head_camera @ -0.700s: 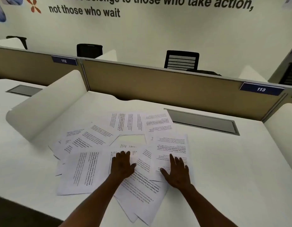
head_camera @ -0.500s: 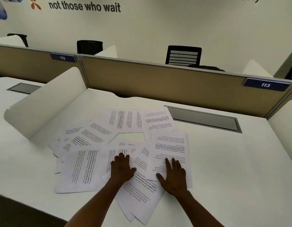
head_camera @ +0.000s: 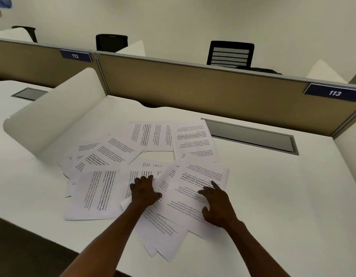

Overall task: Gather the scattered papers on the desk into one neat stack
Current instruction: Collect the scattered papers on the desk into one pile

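Several printed white papers lie scattered and overlapping across the white desk. My left hand rests palm down on the sheets in the middle of the pile, fingers together. My right hand presses flat on a tilted sheet at the pile's right side, fingers spread. A few sheets stick out toward the near desk edge between my forearms. Neither hand grips a sheet.
A curved white side divider borders the desk on the left. A tan partition with labels 112 and 113 runs along the back. A grey cable tray sits at the back right. Black chairs stand beyond the partition.
My right hand has slid the tilted sheet leftward toward the middle of the pile, over the neighbouring sheets. My left hand stays on the middle sheets. The view has tipped down.
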